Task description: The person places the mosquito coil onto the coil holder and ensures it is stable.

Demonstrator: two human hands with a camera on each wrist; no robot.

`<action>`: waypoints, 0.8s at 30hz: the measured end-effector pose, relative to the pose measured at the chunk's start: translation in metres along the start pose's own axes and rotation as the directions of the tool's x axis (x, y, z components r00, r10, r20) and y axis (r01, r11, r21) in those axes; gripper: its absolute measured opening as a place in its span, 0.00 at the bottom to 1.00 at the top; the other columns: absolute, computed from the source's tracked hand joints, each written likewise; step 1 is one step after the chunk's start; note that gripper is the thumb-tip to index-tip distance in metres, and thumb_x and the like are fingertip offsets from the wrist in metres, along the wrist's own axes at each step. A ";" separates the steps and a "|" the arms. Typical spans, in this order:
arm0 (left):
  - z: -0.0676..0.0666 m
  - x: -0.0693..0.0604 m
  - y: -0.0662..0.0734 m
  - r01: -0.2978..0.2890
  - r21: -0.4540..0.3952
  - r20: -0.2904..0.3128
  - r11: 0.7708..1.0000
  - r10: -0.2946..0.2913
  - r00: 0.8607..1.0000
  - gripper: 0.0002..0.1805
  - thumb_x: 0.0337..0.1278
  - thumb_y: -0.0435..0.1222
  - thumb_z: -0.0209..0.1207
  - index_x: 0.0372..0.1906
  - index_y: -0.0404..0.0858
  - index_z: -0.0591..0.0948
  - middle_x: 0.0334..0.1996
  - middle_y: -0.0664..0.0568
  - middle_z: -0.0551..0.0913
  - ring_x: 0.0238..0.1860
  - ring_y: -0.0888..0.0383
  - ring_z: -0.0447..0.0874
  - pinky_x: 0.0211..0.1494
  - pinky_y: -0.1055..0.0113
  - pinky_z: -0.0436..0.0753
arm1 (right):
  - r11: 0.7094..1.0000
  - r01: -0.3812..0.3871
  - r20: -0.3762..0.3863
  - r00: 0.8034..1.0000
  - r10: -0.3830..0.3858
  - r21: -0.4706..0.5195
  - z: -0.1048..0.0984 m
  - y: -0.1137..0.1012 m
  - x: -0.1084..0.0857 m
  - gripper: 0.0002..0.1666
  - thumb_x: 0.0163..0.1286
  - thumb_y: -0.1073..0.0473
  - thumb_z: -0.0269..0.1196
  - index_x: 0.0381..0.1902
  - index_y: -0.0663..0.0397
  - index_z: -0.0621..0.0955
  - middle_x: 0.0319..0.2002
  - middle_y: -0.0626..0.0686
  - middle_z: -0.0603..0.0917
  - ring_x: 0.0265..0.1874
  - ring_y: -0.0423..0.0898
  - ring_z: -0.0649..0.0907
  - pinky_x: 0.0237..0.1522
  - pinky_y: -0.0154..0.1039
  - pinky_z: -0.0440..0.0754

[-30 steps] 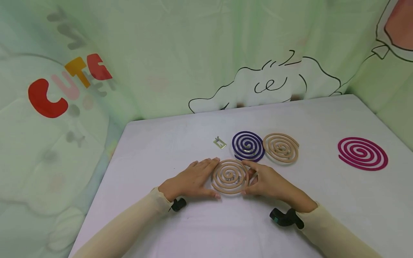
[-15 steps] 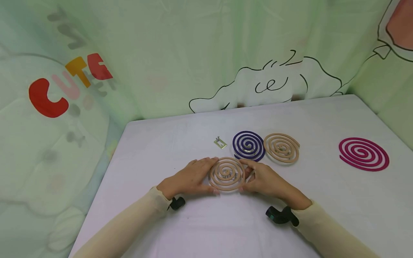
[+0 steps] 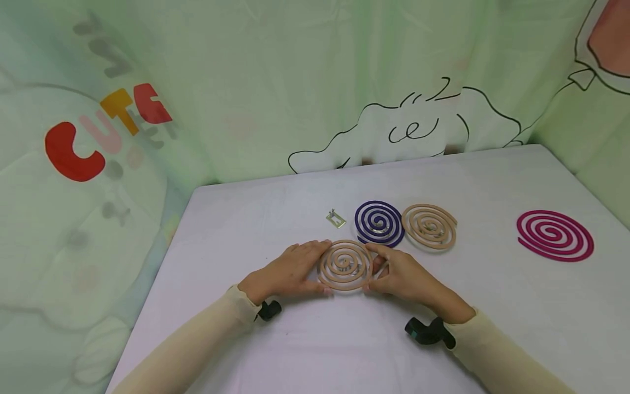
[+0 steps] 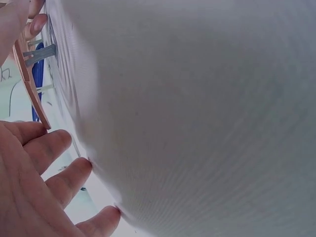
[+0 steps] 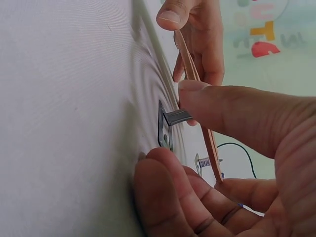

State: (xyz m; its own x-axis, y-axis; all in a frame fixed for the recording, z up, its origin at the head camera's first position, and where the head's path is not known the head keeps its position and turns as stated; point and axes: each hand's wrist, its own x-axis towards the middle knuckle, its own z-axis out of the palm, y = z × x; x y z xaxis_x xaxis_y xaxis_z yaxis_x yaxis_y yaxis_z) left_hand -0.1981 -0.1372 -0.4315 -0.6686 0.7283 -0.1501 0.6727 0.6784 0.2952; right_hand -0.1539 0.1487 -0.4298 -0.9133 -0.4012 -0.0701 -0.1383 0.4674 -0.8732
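Note:
In the head view, a tan mosquito coil [image 3: 345,262] lies raised just above the table between both hands. My left hand [image 3: 291,273] holds its left rim, thumb at the near edge and fingertips at the far edge; the other fingertips touch the cloth in the left wrist view. My right hand [image 3: 406,276] grips the right rim between thumb and index finger, its remaining fingers bent low near the table. Under the coil, in the right wrist view, a metal coil stand [image 5: 177,117] sends a prong up toward it; the thumb hides where they meet.
Behind the hands, a dark blue coil [image 3: 379,221] and a second tan coil [image 3: 430,225] sit on stands, nearly touching. A loose metal stand [image 3: 340,224] lies to their left. Far right is a magenta coil [image 3: 551,234]. Printed curtains [image 3: 275,87] border the white-covered table [image 3: 236,219].
Both hands and the tan coil have shifted slightly left and away from the person, mostly in the first half second. Since then they stay almost still, and the other things have not moved.

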 end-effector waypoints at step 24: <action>-0.002 -0.001 -0.006 -0.037 -0.022 -0.021 0.999 0.036 0.999 0.53 0.65 0.60 0.65 0.83 0.37 0.55 0.80 0.45 0.63 0.80 0.46 0.61 0.79 0.46 0.63 | 1.000 0.013 -0.038 0.999 -0.014 -0.023 0.002 0.000 -0.002 0.53 0.55 0.62 0.79 0.74 0.73 0.67 0.41 0.55 0.85 0.29 0.42 0.84 0.28 0.35 0.82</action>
State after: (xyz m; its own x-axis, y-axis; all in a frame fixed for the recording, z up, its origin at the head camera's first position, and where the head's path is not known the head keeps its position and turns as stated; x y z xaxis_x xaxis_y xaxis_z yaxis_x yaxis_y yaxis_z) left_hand -0.2023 -0.1417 -0.4310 -0.6502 0.7504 -0.1192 0.6898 0.6487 0.3214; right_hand -0.1514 0.1477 -0.4308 -0.9252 -0.3775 -0.0392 -0.1592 0.4799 -0.8628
